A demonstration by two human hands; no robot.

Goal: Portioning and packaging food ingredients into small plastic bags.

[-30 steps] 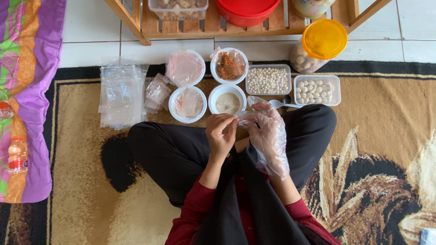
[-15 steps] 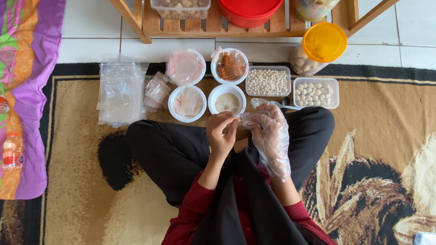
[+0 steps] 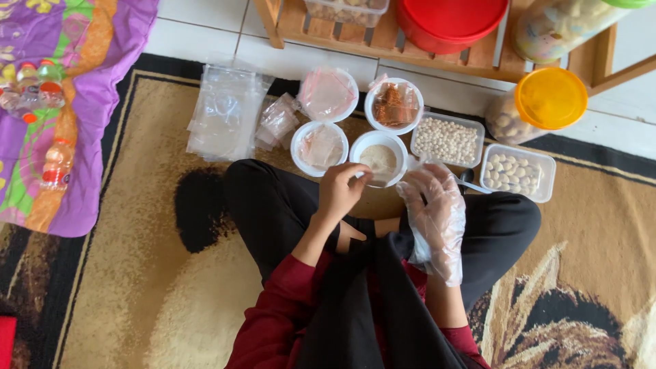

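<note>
- the person sits cross-legged on a patterned rug [image 3: 137, 287], so every container lies in an arc just ahead of the knees, within easy reach.
- the left hand [image 3: 342, 191] is bare, its fingers curled at the near rim of the white bowl of pale powder [image 3: 380, 158]; whether they pinch anything cannot be told.
- the right hand [image 3: 434, 208] wears a loose clear plastic glove, fingers spread and released, holding nothing, just beside that same bowl, probably to keep food off the skin.
- around it: 1 white bowl with a plastic packet [image 3: 319, 147], 1 bowl of reddish-brown powder [image 3: 393, 104], and 1 bowl covered with clear film [image 3: 328, 94].
- 2 clear rectangular tubs, 1 of small round beans [image 3: 447, 140] and 1 of larger pale nuts [image 3: 517, 172], sit to the right, with a spoon [image 3: 468, 181] between them.
- a stack of empty clear bags [image 3: 222, 113] lies to the left, well apart from the powders.
- a yellow-lidded jar [image 3: 540, 102] lies tipped by the wooden rack [image 3: 478, 58].
</note>
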